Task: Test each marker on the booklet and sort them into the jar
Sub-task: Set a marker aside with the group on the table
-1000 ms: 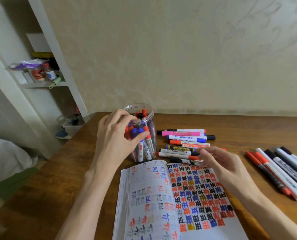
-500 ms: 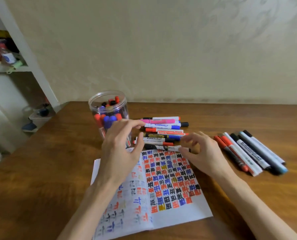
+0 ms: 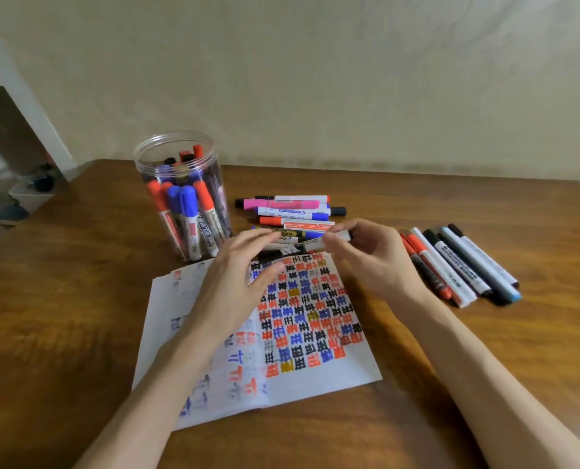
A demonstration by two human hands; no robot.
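held marker (image 3: 315, 244): pinched in right hand (image 3: 376, 262), lifted just above the far edge of booklet (image 3: 332, 377), in front of loose pile (image 3: 292, 213).
long axis: roughly left to right across the view, right end tipped slightly up and away. Right end buried in the pinch, left end pointing toward left hand (image 3: 234, 286). Cap end too blurred to tell.
right hand: thumb and fingers curled round the pale barrel, gripping it near one end, back of the hand up.
left hand: fingers straight and spread, holding nothing, hovering over the booklet's upper middle. Fingertips close to the marker's left end, contact impossible to tell.
jar (image 3: 210, 164): clear, upright, mouth open, on table (image 3: 78, 316) left of the pile and just beyond the booklet's left page. Packed with markers standing on end, red and blue caps up.
loose pile: markers lying flat between jar and right hand, axes left to right, row behind row. Pink, blue, red and black among them.
row of markers (image 3: 461, 265): right of the right hand, side by side, axes slanting from far left to near right.
booklet: open flat, right page gridded with red, blue, black and yellowish marks, left page fainter.
table: brown wood.
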